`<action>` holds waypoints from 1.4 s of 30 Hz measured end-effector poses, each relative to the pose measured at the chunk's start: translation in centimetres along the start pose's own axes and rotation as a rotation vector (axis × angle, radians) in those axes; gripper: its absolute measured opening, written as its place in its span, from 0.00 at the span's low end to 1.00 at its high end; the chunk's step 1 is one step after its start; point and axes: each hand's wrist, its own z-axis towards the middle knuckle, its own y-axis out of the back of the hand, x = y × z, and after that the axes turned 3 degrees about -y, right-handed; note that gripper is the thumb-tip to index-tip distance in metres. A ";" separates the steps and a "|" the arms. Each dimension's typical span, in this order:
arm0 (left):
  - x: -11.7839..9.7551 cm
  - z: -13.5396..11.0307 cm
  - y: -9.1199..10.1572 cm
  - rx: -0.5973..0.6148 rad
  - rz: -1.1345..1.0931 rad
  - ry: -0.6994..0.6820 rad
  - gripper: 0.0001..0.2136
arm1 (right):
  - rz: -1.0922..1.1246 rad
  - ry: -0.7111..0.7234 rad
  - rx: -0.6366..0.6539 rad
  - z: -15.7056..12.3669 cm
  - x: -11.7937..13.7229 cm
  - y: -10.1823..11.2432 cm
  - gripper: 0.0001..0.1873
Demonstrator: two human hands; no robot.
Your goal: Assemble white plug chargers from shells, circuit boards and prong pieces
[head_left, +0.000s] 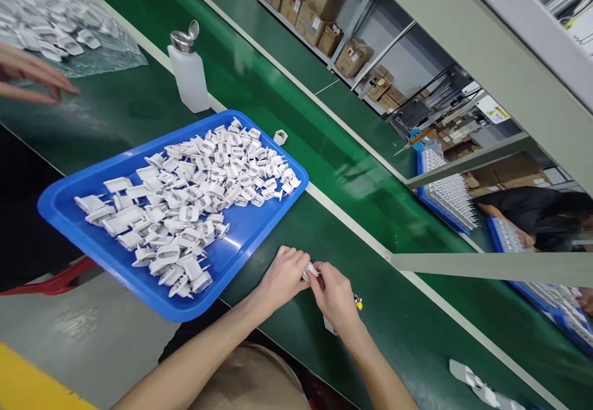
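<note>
My left hand (285,276) and my right hand (337,294) meet above the green bench (273,336). Between their fingertips is a small white plastic part (311,268), mostly covered by the fingers. Both hands are closed on it. Partly hidden by my right hand is a white piece (330,326) on the bench, with a small yellow and black bit (358,302) showing on the other side. Left of my hands lies a blue tray (243,228) heaped with white plastic plug parts (189,194), some with thin pins sticking out.
A white pump bottle (189,79) stands behind the tray, near a single white part (280,137). Another person's hand (32,76) reaches in beside a bag of white parts (60,27). A metal post (491,269) crosses at right; a co-worker (532,212) sits beyond.
</note>
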 end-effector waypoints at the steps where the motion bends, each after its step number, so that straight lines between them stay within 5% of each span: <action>1: 0.1 0.0 0.1 0.004 -0.007 -0.008 0.08 | -0.017 0.018 0.001 0.0 0.0 0.0 0.16; 11: 0.7 -0.3 0.6 0.024 -0.087 -0.031 0.08 | -0.106 0.099 0.027 -0.3 -0.5 -0.3 0.14; 19: 0.1 -0.4 0.5 0.000 -0.063 -0.019 0.16 | -0.193 -0.013 0.093 0.1 -2.0 -0.1 0.14; 22: -0.2 -0.6 0.8 -0.032 -0.051 -0.015 0.27 | -0.287 -0.189 0.082 -0.4 -5.2 3.0 0.14; 27: -0.5 -0.8 1.0 -0.079 -0.054 -0.021 0.17 | -0.459 -0.473 0.130 -4.9 -11.1 11.8 0.18; 30: -0.5 -0.6 0.7 -0.099 -0.067 -0.015 0.15 | -0.540 -0.593 0.172 -5.4 -11.9 15.8 0.22; 34: -0.5 -0.3 0.5 -0.098 -0.078 0.000 0.13 | -0.394 -0.484 0.154 3.0 -8.5 15.1 0.17; 39: -0.5 -0.3 1.1 -0.086 -0.078 0.012 0.10 | -0.146 -0.206 0.161 21.3 -3.9 7.1 0.18; 42: -0.5 -0.4 1.4 -0.096 -0.072 0.021 0.10 | -0.095 -0.106 0.218 28.2 -3.0 4.0 0.17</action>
